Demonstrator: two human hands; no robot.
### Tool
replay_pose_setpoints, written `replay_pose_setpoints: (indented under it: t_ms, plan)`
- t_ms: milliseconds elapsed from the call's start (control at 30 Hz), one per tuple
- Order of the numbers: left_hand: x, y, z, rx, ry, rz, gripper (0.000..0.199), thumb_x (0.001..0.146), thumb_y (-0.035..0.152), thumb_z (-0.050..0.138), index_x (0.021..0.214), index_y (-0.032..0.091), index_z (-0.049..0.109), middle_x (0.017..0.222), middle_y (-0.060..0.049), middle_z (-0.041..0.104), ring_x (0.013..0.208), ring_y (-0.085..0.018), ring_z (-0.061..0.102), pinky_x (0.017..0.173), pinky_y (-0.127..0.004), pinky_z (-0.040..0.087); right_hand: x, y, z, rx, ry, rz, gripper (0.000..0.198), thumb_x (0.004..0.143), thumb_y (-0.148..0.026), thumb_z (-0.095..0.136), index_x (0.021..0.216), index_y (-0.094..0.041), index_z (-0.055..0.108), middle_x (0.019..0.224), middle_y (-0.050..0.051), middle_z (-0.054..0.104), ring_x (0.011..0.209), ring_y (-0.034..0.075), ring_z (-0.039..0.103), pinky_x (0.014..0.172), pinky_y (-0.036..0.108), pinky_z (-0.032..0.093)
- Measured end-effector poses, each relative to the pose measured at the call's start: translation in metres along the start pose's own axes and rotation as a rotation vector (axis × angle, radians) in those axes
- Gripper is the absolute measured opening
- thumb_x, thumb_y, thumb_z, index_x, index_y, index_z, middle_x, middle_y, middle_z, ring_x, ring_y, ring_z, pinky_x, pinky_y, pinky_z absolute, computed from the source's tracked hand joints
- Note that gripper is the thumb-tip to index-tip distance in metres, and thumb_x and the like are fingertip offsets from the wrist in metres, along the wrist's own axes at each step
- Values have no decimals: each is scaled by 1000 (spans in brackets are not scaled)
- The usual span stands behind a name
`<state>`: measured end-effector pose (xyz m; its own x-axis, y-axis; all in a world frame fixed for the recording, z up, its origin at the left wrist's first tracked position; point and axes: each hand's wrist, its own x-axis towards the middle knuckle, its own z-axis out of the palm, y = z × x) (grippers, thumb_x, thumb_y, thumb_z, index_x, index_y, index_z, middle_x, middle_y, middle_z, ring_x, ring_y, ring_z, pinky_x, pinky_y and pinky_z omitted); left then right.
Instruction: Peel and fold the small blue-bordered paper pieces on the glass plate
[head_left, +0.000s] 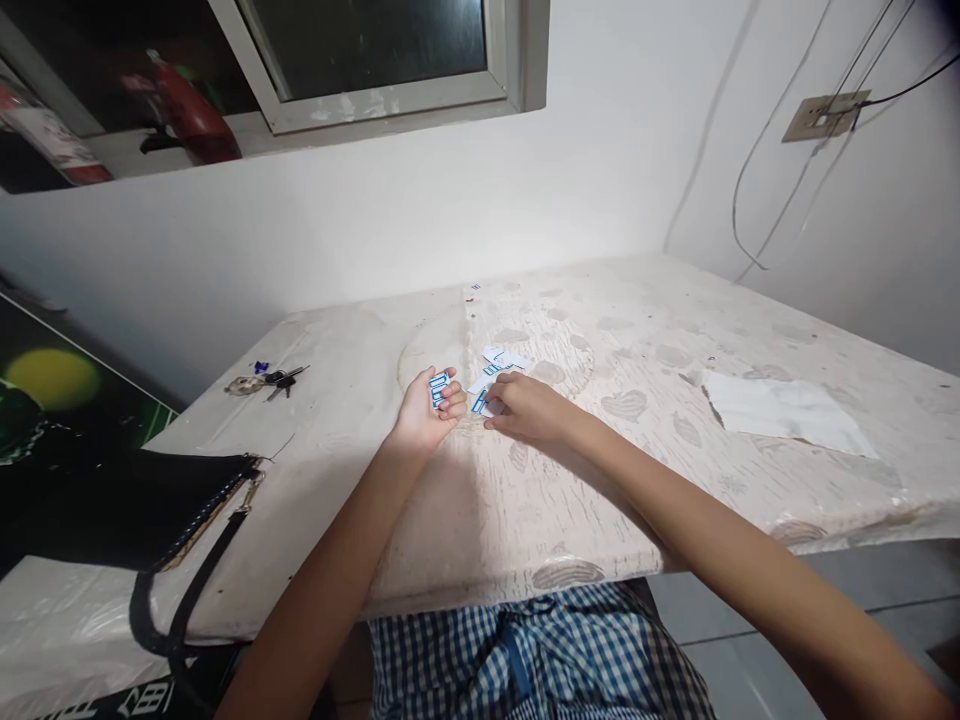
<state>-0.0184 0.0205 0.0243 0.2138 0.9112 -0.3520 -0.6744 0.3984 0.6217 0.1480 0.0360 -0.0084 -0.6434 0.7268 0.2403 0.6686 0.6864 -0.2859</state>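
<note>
- The table (pixel 360 380) carries everything in hand; its far edge meets the wall, while its right end runs out of frame and the bag hides its near-left corner.
- A black bag (pixel 112 505) sits by that corner, cut off in part by the frame.
- A white cloth (pixel 784 415) lies flat toward the right edge.
- The right hand (pixel 511 405) is bent downward at the loose pile, fingers curled and fingertips at a slip; whether it grips or only touches cannot be told.
- The left hand (pixel 429 412) is palm up, fingers half closed around held slips (pixel 439 390).
- The work seems partway: some slips are in the left hand, while loose slips (pixel 493 368) overlap near the table's middle, not yet picked up. The right hand covers part of them, so neither group can be counted, and the blue print is too small to read.
- Keys (pixel 281 380) lie near the left edge.
</note>
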Motion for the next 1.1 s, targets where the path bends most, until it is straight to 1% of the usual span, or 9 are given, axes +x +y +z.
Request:
replay_pose_setpoints:
  t_ms: [100, 200, 300, 400, 533, 633, 733, 800, 1100]
  plan:
    - [1, -1, 0, 6, 1, -8, 31, 91, 26, 26, 70, 14, 45, 47, 4, 31, 34, -5, 25, 31, -14, 17, 0, -3, -2, -47, 10, -2, 22, 79, -32, 59, 91, -13, 60, 88, 10, 62, 86, 20, 56, 65, 26, 35]
    - [3, -2, -1, 9, -1, -8, 30, 90, 26, 26, 70, 14, 45, 47, 4, 31, 34, -5, 26, 31, -14, 17, 0, -4, -4, -96, 9, -10, 16, 84, -26, 50, 86, -13, 60, 82, 10, 64, 77, 18, 57, 62, 26, 33]
    - [5, -3, -3, 20, -2, -1, 29, 90, 26, 27, 72, 14, 45, 48, 4, 31, 35, -5, 26, 32, -14, 18, 1, -2, -4, -116, -9, -8, 21, 87, -20, 42, 78, -13, 60, 76, 10, 64, 69, 17, 58, 60, 26, 32]
    - [6, -5, -3, 60, 6, -2, 27, 89, 26, 28, 74, 14, 46, 50, 3, 33, 36, -6, 28, 33, -15, 20, 2, 3, -2, -74, 80, 15, 18, 83, -12, 43, 83, -12, 61, 81, 11, 65, 72, 18, 58, 61, 26, 34]
    - [6, -11, -1, 163, -15, -65, 28, 89, 30, 28, 75, 14, 46, 51, 2, 36, 37, -7, 32, 33, -15, 21, 5, 9, -5, 215, 383, 95, 24, 80, -8, 39, 91, -13, 61, 87, 9, 65, 77, 17, 58, 69, 26, 39]
    - [5, -18, 2, 265, -39, -165, 34, 89, 36, 25, 76, 14, 47, 52, 1, 38, 37, -8, 33, 32, -15, 20, 9, 7, -9, 612, 492, 171, 20, 81, -16, 41, 87, -13, 60, 75, 5, 62, 63, 13, 55, 62, 25, 42]
    - [6, -23, 3, 338, -73, -226, 34, 88, 37, 26, 77, 14, 48, 52, 0, 40, 37, -8, 35, 32, -14, 21, 10, 0, -11, 935, 415, 187, 15, 78, -19, 46, 83, -13, 59, 65, 1, 58, 54, 10, 51, 56, 24, 43]
    - [6, -25, 4, 362, -86, -226, 31, 87, 36, 28, 77, 15, 48, 52, -1, 42, 38, -9, 38, 33, -15, 24, 9, -6, -9, 1032, 355, 180, 12, 76, -19, 49, 79, -13, 59, 63, 0, 57, 54, 10, 52, 57, 24, 43]
    - [6, -27, 2, 386, -75, -191, 27, 86, 30, 31, 69, 16, 46, 51, -2, 48, 39, -11, 46, 35, -19, 34, 2, -21, 0, 1114, 224, 253, 12, 74, -17, 50, 80, -14, 59, 60, -1, 55, 48, 9, 51, 48, 22, 42]
